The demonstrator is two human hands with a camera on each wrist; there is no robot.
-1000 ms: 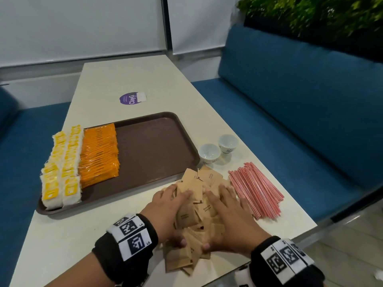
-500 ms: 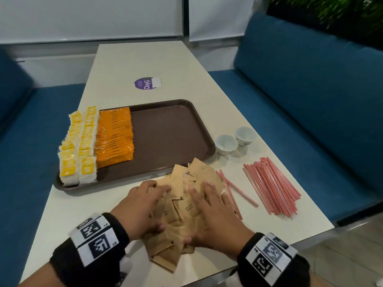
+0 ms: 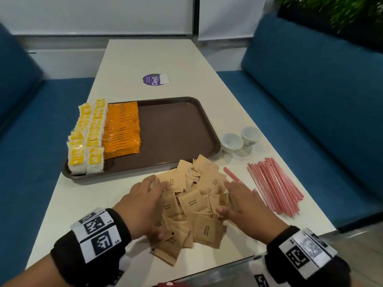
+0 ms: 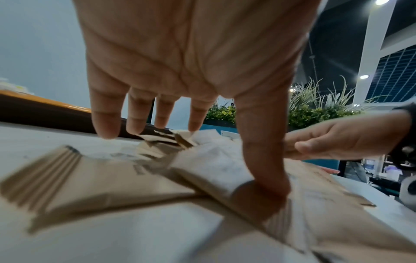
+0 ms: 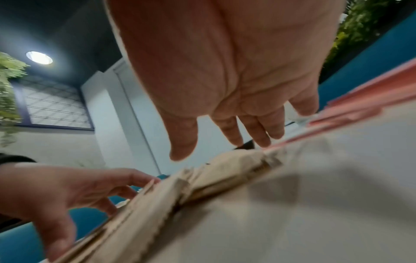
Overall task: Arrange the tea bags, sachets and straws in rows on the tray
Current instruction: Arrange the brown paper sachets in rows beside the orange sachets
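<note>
A loose heap of brown sugar sachets (image 3: 194, 201) lies on the table in front of the brown tray (image 3: 176, 129). My left hand (image 3: 143, 201) lies on the heap's left side with straight fingers, thumb pressing a sachet (image 4: 258, 197). My right hand (image 3: 242, 201) flanks the heap's right side, fingers straight and thumb at the sachets. Both hands are open with the heap (image 5: 202, 179) between them. On the tray's left stand two rows of yellow-tagged tea bags (image 3: 87, 139) and a row of orange sachets (image 3: 122, 129). Red straws (image 3: 275, 185) lie to the right.
Two small white cups (image 3: 239, 139) stand by the tray's right corner. A purple sticker (image 3: 154, 79) sits farther up the table. Blue benches (image 3: 310, 96) run along both sides. The table's near edge is just below my wrists.
My two hands have moved apart from the middle of the heap to its left and right flanks. A couple of straws now lie separate from the bundle, near my right hand.
</note>
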